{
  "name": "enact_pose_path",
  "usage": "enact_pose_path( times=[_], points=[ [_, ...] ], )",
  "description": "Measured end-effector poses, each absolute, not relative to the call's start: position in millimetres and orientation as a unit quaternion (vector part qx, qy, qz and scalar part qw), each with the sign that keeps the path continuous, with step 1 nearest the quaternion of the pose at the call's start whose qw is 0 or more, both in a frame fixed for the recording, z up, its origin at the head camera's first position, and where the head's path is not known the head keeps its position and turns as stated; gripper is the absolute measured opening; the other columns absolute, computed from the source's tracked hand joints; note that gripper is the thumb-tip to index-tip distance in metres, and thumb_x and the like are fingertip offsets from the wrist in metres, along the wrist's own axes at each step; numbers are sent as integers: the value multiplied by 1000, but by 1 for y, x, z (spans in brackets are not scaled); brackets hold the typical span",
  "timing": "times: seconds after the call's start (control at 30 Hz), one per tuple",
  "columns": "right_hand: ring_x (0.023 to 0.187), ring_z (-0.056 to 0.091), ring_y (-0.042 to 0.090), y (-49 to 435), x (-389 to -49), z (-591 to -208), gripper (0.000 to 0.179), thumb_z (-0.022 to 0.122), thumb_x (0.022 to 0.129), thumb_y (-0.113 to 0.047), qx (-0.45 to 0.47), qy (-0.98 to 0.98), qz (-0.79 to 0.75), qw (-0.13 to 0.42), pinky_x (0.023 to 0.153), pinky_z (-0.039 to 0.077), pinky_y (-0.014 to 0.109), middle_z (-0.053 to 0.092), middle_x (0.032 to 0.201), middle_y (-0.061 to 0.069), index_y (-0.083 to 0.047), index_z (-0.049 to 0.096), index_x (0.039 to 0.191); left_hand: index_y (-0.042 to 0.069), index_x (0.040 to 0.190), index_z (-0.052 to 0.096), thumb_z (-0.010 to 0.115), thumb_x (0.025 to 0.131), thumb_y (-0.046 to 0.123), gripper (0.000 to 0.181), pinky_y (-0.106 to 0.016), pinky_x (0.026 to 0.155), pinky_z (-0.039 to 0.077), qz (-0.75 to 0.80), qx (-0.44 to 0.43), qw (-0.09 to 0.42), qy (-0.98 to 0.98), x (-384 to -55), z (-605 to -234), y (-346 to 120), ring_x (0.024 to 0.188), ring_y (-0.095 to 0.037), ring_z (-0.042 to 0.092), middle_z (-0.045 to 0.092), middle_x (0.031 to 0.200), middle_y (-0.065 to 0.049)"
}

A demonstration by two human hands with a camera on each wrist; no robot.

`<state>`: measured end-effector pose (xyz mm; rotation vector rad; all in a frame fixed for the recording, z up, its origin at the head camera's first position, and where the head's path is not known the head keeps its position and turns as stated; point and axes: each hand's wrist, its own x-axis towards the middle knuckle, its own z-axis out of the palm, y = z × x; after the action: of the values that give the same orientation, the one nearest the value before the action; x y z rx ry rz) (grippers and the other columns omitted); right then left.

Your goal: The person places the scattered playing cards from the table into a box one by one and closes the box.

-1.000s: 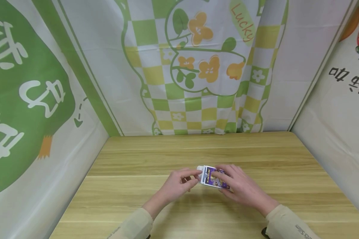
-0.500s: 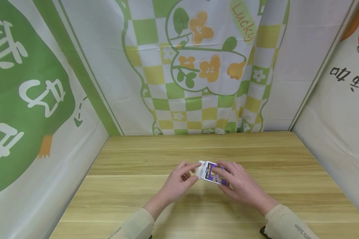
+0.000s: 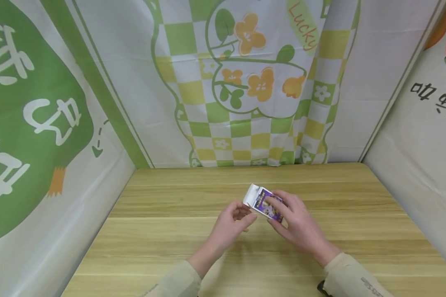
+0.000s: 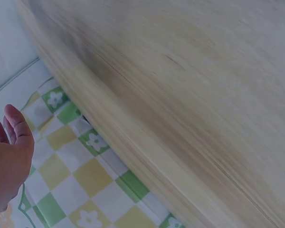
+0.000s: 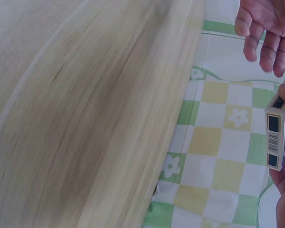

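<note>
A small purple-printed card box [image 3: 264,206] is tilted above the table, its white end flap [image 3: 251,195] raised. My right hand [image 3: 295,216] grips the box by its long edges, with the index finger lying across the printed face. My left hand [image 3: 228,227] is just below the flap, its fingers loosely bent; contact with the box is hard to tell in the head view. From the right wrist, the left hand [image 5: 268,28] appears with relaxed fingers apart from the box's barcoded end [image 5: 274,140]. Only the left hand [image 4: 12,159] shows in the left wrist view, holding nothing visible.
The wood-grain table [image 3: 163,243] stretches beneath both hands. A checked green-and-yellow curtain [image 3: 245,140] hangs behind its far edge. Printed fabric walls [image 3: 111,198] stand along the left and right sides.
Both hands and the box have moved up and away from me, and the box has tilted further. The flap has swung wider, and the left hand's fingers have dropped below it.
</note>
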<state>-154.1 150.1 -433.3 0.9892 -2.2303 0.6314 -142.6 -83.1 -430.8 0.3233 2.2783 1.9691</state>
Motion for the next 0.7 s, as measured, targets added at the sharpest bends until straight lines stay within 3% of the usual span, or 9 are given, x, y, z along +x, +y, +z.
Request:
enact_pose_path(
  times=[0.23, 0.53, 0.7],
  points=[
    [115, 57, 35, 142, -154, -433, 67, 84, 76, -15, 353, -836, 253, 336, 91, 57, 50, 55, 137, 22, -5, 60, 139, 4, 119, 61, 74, 94, 37, 43, -33, 79, 62, 674, 79, 41, 733, -144, -426, -72, 98, -19, 68, 71, 112, -9],
    [112, 58, 33, 131, -151, -433, 71, 85, 77, -22, 346, -829, 264, 351, 86, 61, 43, 54, 136, 24, -3, 58, 140, -2, 118, 58, 73, 95, 27, 40, -39, 85, 62, 706, 69, 8, 704, -145, -420, -64, 101, -35, 70, 72, 113, -16],
    [107, 60, 30, 128, -149, -433, 66, 80, 84, -32, 350, -820, 269, 365, 82, 61, 42, 55, 134, 23, -3, 58, 139, -2, 120, 58, 71, 96, 25, 38, -45, 90, 61, 710, 72, -7, 701, -146, -419, -65, 97, -33, 72, 72, 111, -16]
  ],
)
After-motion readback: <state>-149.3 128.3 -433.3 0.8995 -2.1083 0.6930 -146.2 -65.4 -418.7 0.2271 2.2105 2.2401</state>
